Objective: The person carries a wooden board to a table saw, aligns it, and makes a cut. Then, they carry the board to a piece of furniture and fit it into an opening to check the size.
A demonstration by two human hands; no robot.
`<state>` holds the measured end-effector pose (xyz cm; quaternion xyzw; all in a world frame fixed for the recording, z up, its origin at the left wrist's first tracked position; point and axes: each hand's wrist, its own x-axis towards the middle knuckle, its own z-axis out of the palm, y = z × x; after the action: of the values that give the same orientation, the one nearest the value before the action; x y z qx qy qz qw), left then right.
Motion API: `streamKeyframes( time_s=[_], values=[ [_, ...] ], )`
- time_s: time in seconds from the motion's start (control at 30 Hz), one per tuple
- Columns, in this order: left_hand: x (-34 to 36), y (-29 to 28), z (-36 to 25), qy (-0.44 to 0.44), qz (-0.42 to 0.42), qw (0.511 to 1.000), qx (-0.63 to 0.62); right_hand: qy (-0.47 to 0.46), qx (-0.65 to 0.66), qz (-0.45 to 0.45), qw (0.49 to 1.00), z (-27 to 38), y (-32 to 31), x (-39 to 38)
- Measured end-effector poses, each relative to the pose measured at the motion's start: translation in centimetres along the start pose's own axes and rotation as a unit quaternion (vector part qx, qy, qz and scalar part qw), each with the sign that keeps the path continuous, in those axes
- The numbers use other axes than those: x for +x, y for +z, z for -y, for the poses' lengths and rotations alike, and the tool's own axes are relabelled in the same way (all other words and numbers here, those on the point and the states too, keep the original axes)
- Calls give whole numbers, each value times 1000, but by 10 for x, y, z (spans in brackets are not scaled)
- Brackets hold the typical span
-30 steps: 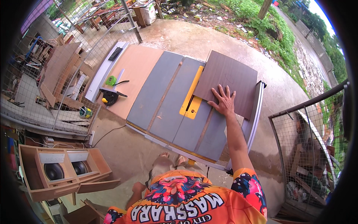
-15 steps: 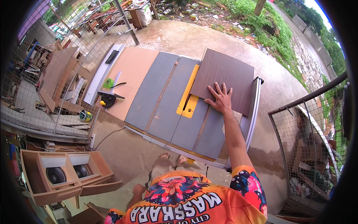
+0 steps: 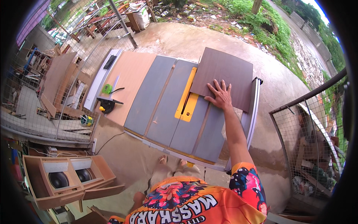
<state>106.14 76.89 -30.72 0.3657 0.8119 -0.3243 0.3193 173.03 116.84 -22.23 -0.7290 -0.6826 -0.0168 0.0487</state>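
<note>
Fingers [image 3: 223,86] of the right hand [image 3: 223,99] are lying wide apart and flat on the lower edge of the dark brown panel [image 3: 229,67], right of centre in the frame; they are gripping nothing, and the open palm is probably serving to spread pressure and steady the panel over the grey desk [image 3: 147,100]; the panel is overlapping the right side of the yellow insert [image 3: 192,101], and its right edge is running beside the silver rail [image 3: 254,98], which is seemingly acting as a guide, though contact is not showing clearly; at left of the frame, a green tape measure [image 3: 107,89] and a black gauge [image 3: 108,106] are resting by the light-wood board [image 3: 134,71], presumably out of the panel's way; the left hand [image 3: 139,196] is hanging low by the shirt [image 3: 235,201], lower left of centre, its fingers too hidden to tell.
</note>
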Motion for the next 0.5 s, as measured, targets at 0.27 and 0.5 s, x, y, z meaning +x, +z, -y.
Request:
streamKeyframes(
  time_s=[0.27, 0.5],
  values=[
    [14, 42, 66, -12, -25, 999, 37, -3, -15, -11, 1000, -24, 4, 43],
    [-6, 10, 54, -21, -30, 999, 25, 45, 25, 31, 998, -51, -26, 78]
  ],
)
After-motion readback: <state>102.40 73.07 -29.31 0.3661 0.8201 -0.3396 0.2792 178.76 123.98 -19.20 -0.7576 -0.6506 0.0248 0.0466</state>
